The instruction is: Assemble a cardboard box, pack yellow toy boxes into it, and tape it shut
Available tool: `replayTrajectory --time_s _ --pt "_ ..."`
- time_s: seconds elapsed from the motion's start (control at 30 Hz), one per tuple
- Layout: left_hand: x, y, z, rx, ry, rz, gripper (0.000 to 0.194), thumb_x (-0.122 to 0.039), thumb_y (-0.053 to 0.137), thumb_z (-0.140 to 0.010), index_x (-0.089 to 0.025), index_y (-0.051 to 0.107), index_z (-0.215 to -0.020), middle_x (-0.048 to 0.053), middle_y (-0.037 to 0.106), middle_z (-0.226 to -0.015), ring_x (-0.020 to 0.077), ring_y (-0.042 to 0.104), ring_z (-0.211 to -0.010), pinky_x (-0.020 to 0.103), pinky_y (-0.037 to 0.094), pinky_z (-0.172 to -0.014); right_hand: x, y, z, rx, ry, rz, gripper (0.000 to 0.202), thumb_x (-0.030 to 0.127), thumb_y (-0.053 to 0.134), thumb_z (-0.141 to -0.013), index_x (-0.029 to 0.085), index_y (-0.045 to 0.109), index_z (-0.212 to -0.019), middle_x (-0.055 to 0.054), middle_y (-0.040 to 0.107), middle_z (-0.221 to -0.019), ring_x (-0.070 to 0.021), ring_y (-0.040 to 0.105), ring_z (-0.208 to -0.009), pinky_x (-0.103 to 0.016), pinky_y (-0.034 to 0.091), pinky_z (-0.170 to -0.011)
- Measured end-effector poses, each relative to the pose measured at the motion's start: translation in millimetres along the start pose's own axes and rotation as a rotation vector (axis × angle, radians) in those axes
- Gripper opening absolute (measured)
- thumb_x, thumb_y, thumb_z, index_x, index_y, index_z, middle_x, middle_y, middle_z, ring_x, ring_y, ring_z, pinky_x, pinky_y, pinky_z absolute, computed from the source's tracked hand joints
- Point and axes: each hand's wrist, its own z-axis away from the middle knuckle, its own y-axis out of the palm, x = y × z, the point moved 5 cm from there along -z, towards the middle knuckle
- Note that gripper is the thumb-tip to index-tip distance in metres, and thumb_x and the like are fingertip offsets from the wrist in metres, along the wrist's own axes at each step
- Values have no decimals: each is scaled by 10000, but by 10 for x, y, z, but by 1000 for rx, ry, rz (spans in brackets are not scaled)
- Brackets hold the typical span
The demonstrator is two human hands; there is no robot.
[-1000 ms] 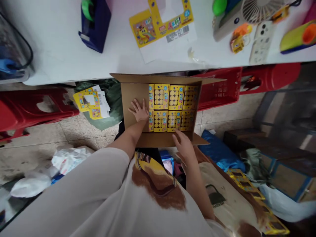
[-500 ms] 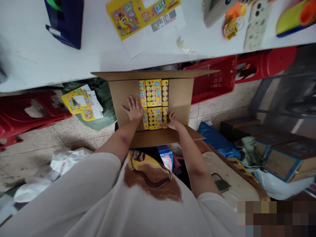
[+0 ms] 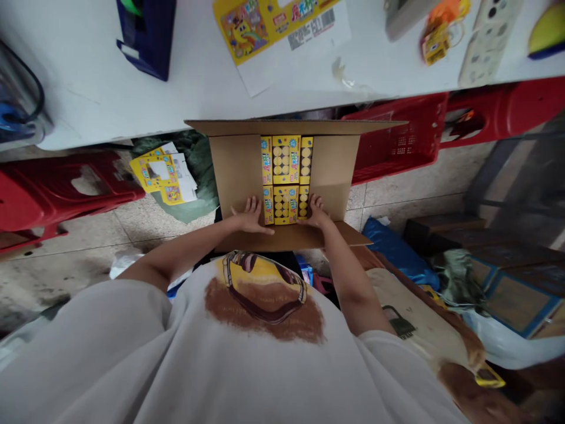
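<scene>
Below the front edge of the white bench (image 3: pixel 88 106), as the head camera sees it, an opened cardboard carton (image 3: pixel 344 153) sits close to the person's body, packed with yellow boxes (image 3: pixel 286 203) with round cut-outs. The boxes show in two rows through the gap between the left flap (image 3: pixel 236 171) and the right flap (image 3: pixel 331 182), both lying folded inward. One second ago the right flap did not cover the boxes and more of them showed; half a second ago it already lay over them, as it does now. The far flap (image 3: pixel 291 126) and the near flap (image 3: pixel 289 238) stand out from the opening.

The left hand (image 3: pixel 251 218) has slid down from the middle of the left flap to its near corner, fingers spread, thumb stretched toward the near flap, gripping nothing. The right hand (image 3: pixel 316 215) remains at the inner edge of the right flap, its fingers parted and more extended than half a second ago, the thumb over the nearest box; whether it presses down cannot be told.

On the bench lie a blue tape dispenser (image 3: pixel 152 44) and a flattened yellow printed box (image 3: pixel 247 35). A red crate (image 3: pixel 397 141) sits right of the carton, and more flattened packaging (image 3: pixel 152 171) rests on a green bag (image 3: pixel 200 171) to the left.
</scene>
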Motion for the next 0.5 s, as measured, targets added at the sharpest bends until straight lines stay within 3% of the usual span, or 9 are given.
replayTrajectory --time_s 0.07,0.13,0.23,0.3,0.4,0.5 --pt "4 135 73 99 1 3 1491 -793 807 -691 -163 -13 -1766 235 -259 -1751 493 -215 -1646 894 10 -1184 16 -21 -23 15 15 1 1598 683 914 -695 240 -228 -1721 -234 -285 -1778 -439 -90 -1699 -788 100 -1286" --pt "11 263 79 184 44 27 1494 -751 863 -630 -152 97 -1763 258 -250 -1745 507 -207 -1641 852 76 -1223 36 -33 -45 34 22 1 1603 692 911 -697 239 -239 -1717 -240 -299 -1770 -454 -89 -1695 -803 102 -1276" --pt "13 417 -4 274 96 89 1462 -654 952 -491 -103 335 -1696 300 -116 -1774 520 -132 -1650 694 169 -1309 60 -42 -41 37 35 0 1595 699 903 -711 252 -257 -1709 -241 -300 -1770 -453 -78 -1696 -805 116 -1274" --pt "-24 475 -70 284 147 115 1434 -613 988 -398 -114 450 -1631 313 -17 -1789 536 -91 -1652 660 175 -1319 77 -38 -10 22 47 1 1584 701 896 -722 264 -268 -1704 -231 -294 -1774 -443 -73 -1699 -806 122 -1272" --pt "-105 537 -96 360 239 103 1457 -574 1003 -307 -157 477 -1600 298 -23 -1806 555 -115 -1644 692 132 -1310 117 -18 52 -10 64 -10 1591 725 892 -710 263 -259 -1707 -221 -279 -1777 -423 -70 -1704 -815 124 -1268" --pt "-135 502 -69 462 287 45 1442 -513 972 -336 -186 419 -1626 271 -63 -1817 556 -126 -1646 686 101 -1312 161 -26 87 -33 82 -18 1572 762 880 -700 259 -197 -1728 -213 -236 -1788 -413 -43 -1708 -815 154 -1265"
